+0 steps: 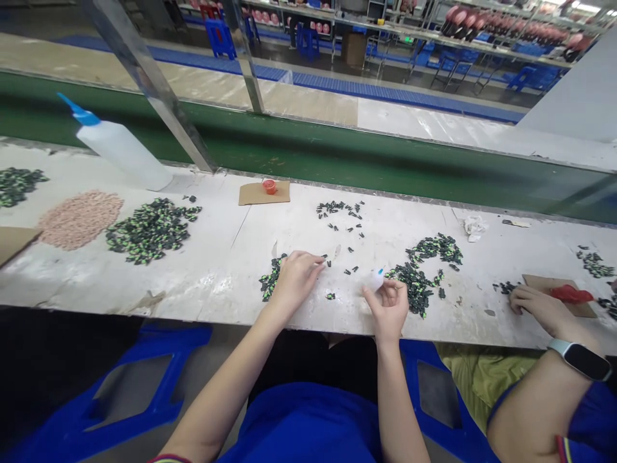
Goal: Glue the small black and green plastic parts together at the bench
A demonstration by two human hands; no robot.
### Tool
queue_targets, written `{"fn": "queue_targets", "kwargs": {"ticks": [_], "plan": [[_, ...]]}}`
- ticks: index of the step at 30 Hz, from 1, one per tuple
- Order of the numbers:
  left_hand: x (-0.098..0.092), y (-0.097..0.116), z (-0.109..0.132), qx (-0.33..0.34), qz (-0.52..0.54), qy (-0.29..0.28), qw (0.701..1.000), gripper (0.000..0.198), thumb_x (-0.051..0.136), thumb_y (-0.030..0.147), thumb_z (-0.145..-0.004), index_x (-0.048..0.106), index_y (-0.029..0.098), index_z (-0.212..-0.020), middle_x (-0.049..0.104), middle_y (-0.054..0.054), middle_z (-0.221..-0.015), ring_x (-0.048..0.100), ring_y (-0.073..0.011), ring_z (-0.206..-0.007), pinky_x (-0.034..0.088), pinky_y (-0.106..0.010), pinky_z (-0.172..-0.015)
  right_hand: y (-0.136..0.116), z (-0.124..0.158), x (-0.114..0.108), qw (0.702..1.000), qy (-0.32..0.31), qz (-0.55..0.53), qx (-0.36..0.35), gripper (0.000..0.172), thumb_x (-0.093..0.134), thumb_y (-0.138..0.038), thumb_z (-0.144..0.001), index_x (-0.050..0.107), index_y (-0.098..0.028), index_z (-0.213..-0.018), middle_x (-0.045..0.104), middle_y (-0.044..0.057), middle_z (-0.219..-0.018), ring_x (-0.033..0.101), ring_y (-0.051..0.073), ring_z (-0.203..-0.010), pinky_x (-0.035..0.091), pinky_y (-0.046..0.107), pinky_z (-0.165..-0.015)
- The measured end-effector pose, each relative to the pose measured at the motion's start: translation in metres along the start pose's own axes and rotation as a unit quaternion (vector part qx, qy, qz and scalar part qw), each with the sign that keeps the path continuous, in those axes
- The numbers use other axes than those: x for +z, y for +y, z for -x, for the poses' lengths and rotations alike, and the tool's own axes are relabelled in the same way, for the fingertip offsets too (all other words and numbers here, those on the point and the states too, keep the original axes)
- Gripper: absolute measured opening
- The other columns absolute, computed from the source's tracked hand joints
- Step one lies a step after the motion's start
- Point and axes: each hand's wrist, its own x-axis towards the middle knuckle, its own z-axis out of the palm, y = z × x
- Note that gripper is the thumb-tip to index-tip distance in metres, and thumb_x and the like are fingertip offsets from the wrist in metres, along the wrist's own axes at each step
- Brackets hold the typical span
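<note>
My left hand (295,278) rests on the white workbench (216,270), fingers pinched over small black and green parts (270,280) at the edge of a little pile. What it pinches is too small to name. My right hand (389,307) is closed round a small white dropper bottle (375,279) with a blue tip, held just above the bench edge. Scattered single parts (348,252) lie between my hands. A larger pile of black and green parts (424,273) sits right beside my right hand.
A big white squeeze bottle (120,148) with a blue nozzle lies at the far left, near a pink pile (80,218) and a dark green pile (150,230). A cardboard square holds an orange cap (268,186). Another person's hand (540,307) with a wristwatch works at my right.
</note>
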Motion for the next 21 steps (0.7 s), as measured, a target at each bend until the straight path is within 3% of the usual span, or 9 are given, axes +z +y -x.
{"fn": "queue_targets", "kwargs": {"ticks": [5,8,10,12,14,17,21], "plan": [[0.012,-0.005,-0.028,-0.012,-0.074,-0.001,0.997,0.019,0.055,0.023,-0.086,0.072,0.021,-0.092,0.072,-0.009,-0.094,0.059,-0.0303,-0.097,0.044,-0.043,-0.088,0.002,0.001,0.006,0.997,-0.016,0.069,-0.027,0.056,0.081,-0.035,-0.060,0.050,-0.020,-0.104,0.068,0.010,-0.102,0.065,0.022,-0.093,0.051,0.042,-0.088],[0.016,-0.004,-0.034,-0.008,-0.072,-0.016,0.997,0.020,0.054,0.017,-0.083,0.073,0.019,-0.085,0.071,-0.011,-0.090,0.059,-0.0301,-0.094,0.045,-0.043,-0.086,-0.005,0.013,0.005,0.985,0.025,0.128,-0.117,0.064,0.079,-0.035,-0.065,0.048,-0.019,-0.118,0.064,0.015,-0.115,0.062,0.024,-0.098,0.051,0.041,-0.084],[0.013,-0.002,-0.033,-0.006,-0.071,-0.017,0.997,0.020,0.054,0.015,-0.083,0.074,0.019,-0.082,0.071,-0.011,-0.087,0.060,-0.0296,-0.093,0.045,-0.043,-0.085,-0.011,0.026,0.005,0.965,0.076,0.172,-0.183,0.057,0.077,-0.033,-0.069,0.051,-0.018,-0.117,0.064,0.015,-0.112,0.062,0.023,-0.092,0.051,0.039,-0.078],[0.008,0.003,-0.026,0.003,-0.052,-0.021,0.998,0.019,0.055,0.016,-0.083,0.074,0.020,-0.082,0.072,-0.009,-0.087,0.061,-0.0281,-0.092,0.046,-0.041,-0.085,-0.016,0.040,0.007,0.959,0.077,0.179,-0.205,0.044,0.076,-0.031,-0.071,0.057,-0.018,-0.109,0.067,0.012,-0.101,0.062,0.020,-0.083,0.051,0.035,-0.071],[0.003,0.010,-0.015,0.014,0.025,-0.031,0.999,0.017,0.057,0.019,-0.083,0.074,0.022,-0.084,0.074,-0.006,-0.088,0.063,-0.0253,-0.091,0.048,-0.039,-0.086,-0.018,0.049,0.012,0.978,0.016,0.138,-0.156,0.034,0.073,-0.031,-0.075,0.061,-0.018,-0.104,0.069,0.010,-0.093,0.063,0.019,-0.078,0.052,0.033,-0.065],[0.001,0.022,0.008,-0.004,0.201,-0.044,0.979,0.012,0.063,0.023,-0.080,0.074,0.022,-0.083,0.075,-0.003,-0.087,0.067,-0.0219,-0.088,0.051,-0.034,-0.084,-0.017,0.054,0.022,0.997,-0.066,0.037,-0.024,0.030,0.070,-0.033,-0.077,0.065,-0.017,-0.103,0.070,0.008,-0.088,0.066,0.019,-0.080,0.056,0.031,-0.064],[0.005,0.029,0.032,-0.045,0.299,-0.043,0.952,0.011,0.065,0.026,-0.079,0.075,0.020,-0.081,0.076,-0.004,-0.083,0.069,-0.0214,-0.083,0.054,-0.032,-0.080,-0.014,0.050,0.028,0.995,-0.076,-0.041,0.043,0.020,0.073,-0.033,-0.072,0.071,-0.017,-0.083,0.071,0.006,-0.082,0.068,0.020,-0.080,0.058,0.032,-0.071]]}}
